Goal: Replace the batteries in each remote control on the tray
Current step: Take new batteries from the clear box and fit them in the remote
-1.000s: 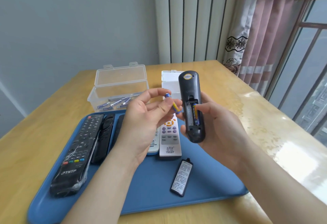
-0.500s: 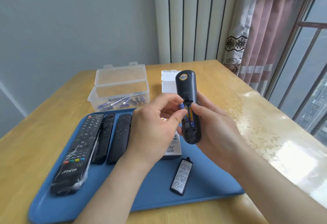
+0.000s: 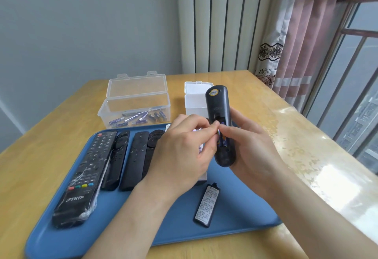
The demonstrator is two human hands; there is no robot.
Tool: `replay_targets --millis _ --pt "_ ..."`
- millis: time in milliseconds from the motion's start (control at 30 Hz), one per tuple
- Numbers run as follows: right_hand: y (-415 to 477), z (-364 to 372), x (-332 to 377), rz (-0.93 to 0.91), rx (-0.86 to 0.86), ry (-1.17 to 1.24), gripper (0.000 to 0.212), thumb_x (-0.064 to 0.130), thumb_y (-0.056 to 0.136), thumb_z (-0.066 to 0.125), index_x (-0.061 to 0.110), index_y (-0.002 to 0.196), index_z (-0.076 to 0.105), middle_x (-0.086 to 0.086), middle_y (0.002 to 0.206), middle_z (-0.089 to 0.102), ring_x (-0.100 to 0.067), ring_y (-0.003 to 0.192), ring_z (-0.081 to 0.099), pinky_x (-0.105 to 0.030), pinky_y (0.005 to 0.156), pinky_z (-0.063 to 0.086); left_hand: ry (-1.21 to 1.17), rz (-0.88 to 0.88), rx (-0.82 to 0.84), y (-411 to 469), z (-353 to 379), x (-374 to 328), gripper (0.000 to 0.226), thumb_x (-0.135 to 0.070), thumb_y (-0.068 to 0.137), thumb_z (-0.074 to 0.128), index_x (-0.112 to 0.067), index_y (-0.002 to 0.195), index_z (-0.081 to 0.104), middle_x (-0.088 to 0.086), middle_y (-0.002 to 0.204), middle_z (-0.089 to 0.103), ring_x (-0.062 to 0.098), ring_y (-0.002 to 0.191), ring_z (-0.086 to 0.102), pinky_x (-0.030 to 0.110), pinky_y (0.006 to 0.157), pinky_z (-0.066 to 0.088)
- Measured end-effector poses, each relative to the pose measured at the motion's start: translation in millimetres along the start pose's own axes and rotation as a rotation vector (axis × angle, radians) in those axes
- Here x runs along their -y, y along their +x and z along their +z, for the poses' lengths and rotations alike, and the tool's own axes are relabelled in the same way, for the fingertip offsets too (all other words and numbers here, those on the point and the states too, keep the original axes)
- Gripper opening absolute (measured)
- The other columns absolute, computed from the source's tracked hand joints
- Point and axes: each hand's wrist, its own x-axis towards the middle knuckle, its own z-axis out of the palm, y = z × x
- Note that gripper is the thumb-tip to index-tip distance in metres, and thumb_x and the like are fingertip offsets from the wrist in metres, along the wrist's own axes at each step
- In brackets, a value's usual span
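right hand [image 3: 251, 146] is gripping the black remote [image 3: 217, 103] upright, left hand [image 3: 184, 152] is pinching a battery [image 3: 220, 136] in lengthwise along it, just beside the right thumb

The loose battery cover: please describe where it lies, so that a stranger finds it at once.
A blue plastic tray lies on the yellow wooden table. Near its front edge lies the small black rectangular battery cover. Unlike the long black remotes at the left, it has no buttons and bears a white printed label.
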Motion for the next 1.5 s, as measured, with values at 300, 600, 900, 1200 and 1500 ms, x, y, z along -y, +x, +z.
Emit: replay_targets --millis 300,600,900,1200,1500 --pt "3.5 -10.9 7.6 -0.133 -0.123 -0.517 0.043 -0.013 0.095 0.038 0.012 0.127 0.051 -0.017 0.110 0.065 -0.016 0.076 0.067 -0.024 0.062 0.054 -0.334 -0.341 0.266 7.5 -26.5 -6.3 0.015 -0.024 0.078 0.073 -0.032 0.090 0.070 -0.015 0.082 0.067 -0.005 0.067 0.056 0.010 0.064 0.043" --pt "4.7 -14.1 1.1 -0.149 -0.242 -0.690 0.053 -0.010 0.092 0.041 0.028 0.127 0.048 -0.007 0.107 0.064 -0.015 0.078 0.069 -0.036 0.073 0.059 0.139 -0.069 1.083 -3.5 -29.5 -14.7 0.068 -0.050 0.067 0.079 -0.036 0.128 0.054 -0.020 0.123 0.042 0.006 0.113 0.027 0.032 0.102 0.037" --pt "6.9 -7.7 12.8 0.157 -0.145 0.242 0.034 0.019 0.102 0.036 0.019 0.123 0.064 -0.016 0.102 0.072 -0.022 0.069 0.066 -0.028 0.061 0.053 -0.634 -0.416 0.609 7.4 -32.3 -18.9 0.028 -0.004 0.076 0.077 -0.026 0.091 0.067 -0.004 0.064 0.062 0.009 0.058 0.052 0.021 0.063 0.045" --pt "2.8 2.5 3.9 0.120 0.051 0.190 0.037 0.016 0.102 0.037 0.020 0.123 0.067 -0.010 0.114 0.069 -0.022 0.088 0.061 -0.032 0.077 0.050 -1.025 -0.645 -0.080 11.8 -26.9 -12.6 0.022 -0.005 0.078 0.072 -0.015 0.098 0.067 0.005 0.068 0.069 0.011 0.050 0.055 0.019 0.053 0.049" --pt "-0.5 3.0 5.3 0.112 0.006 0.138 0.038 0.014 0.104 0.034 0.019 0.122 0.067 -0.010 0.106 0.071 -0.019 0.080 0.065 -0.032 0.075 0.049 -0.891 -0.552 0.006 9.1 -20.9 -12.7 0.024 -0.008 0.078 0.075 -0.023 0.096 0.071 0.006 0.076 0.075 0.015 0.065 0.066 0.027 0.069 0.055"
